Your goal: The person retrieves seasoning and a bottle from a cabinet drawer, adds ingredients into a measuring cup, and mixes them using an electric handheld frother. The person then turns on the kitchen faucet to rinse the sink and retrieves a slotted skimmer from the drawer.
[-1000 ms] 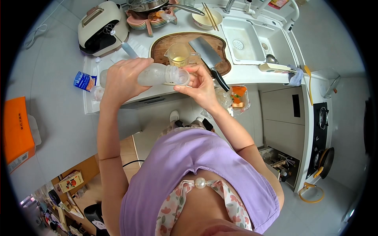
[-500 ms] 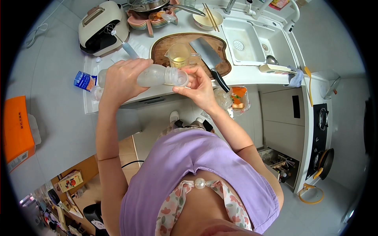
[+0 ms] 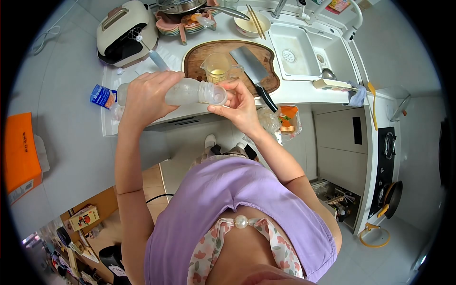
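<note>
**frosted bottle held sideways between both hands, mouth facing right**

i have the frosted bottle at the centre-left of the frame, lying on its side in the air by the front edge of the desk. i can't tell whether anything is inside it.

my left hand is closed around the body, thumb side toward the mouth. my right hand is curved partly open at the mouth, thumb at its lower edge and fingertips by its upper edge, holding the rim.

just above the bottle, the clear measuring jug stands on the wooden board with a little pale yellow liquid at the bottom. the cleaver lies beside it, its handle reaching past the board.

at the top of the frame i see the bowl with chopsticks across it; its contents are unclear to me. right of centre, below the desk's edge, a clear container holds orange and green pieces. the sink, upper right, has a metal item in it.
</note>
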The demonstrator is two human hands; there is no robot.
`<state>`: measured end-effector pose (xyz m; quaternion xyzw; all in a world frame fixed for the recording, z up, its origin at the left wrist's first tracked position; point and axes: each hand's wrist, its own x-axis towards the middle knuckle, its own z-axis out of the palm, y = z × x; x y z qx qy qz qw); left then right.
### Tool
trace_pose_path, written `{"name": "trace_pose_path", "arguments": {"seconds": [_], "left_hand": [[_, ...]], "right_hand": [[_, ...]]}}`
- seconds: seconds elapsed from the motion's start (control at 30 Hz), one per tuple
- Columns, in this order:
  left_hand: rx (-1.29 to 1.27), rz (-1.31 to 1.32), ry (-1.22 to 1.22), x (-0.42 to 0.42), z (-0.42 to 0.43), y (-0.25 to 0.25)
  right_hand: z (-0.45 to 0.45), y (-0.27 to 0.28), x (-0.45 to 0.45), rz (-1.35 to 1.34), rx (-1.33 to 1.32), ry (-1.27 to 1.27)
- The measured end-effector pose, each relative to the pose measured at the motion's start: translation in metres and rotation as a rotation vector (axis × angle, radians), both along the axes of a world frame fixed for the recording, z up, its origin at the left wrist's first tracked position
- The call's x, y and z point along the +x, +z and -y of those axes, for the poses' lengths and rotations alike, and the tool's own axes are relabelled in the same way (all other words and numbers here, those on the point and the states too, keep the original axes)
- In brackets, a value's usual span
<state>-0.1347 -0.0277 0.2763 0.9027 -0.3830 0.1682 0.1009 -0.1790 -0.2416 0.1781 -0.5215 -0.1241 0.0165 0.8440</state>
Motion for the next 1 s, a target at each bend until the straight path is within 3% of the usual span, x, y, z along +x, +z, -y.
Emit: {"name": "trace_pose_path", "arguments": {"seconds": [0.3, 0.4, 0.6, 0.73, 0.87, 1.0], "left_hand": [[-0.058, 0.013, 0.027, -0.003, 0.0, -0.003], [-0.164, -0.008, 0.054, -0.004, 0.0, -0.014], [-0.618, -0.293, 0.238, -0.014, 0.001, -0.048], [-0.78, -0.391, 0.244, -0.028, -0.004, -0.071], [-0.876, -0.421, 0.298, -0.04, -0.003, -0.087], [-0.942, -0.414, 0.328, -0.048, -0.014, -0.101]], "right_hand": [[0.0, 0.004, -0.001, 0.012, 0.042, -0.003], [0.001, 0.008, -0.002, 0.053, 0.087, -0.003], [0.017, 0.02, 0.012, 0.076, -0.009, -0.055], [0.039, 0.02, 0.044, 0.085, -0.275, -0.099], [0.053, 0.018, 0.082, 0.266, -0.718, -0.135], [0.053, 0.027, 0.104, 0.362, -0.957, -0.132]]}}
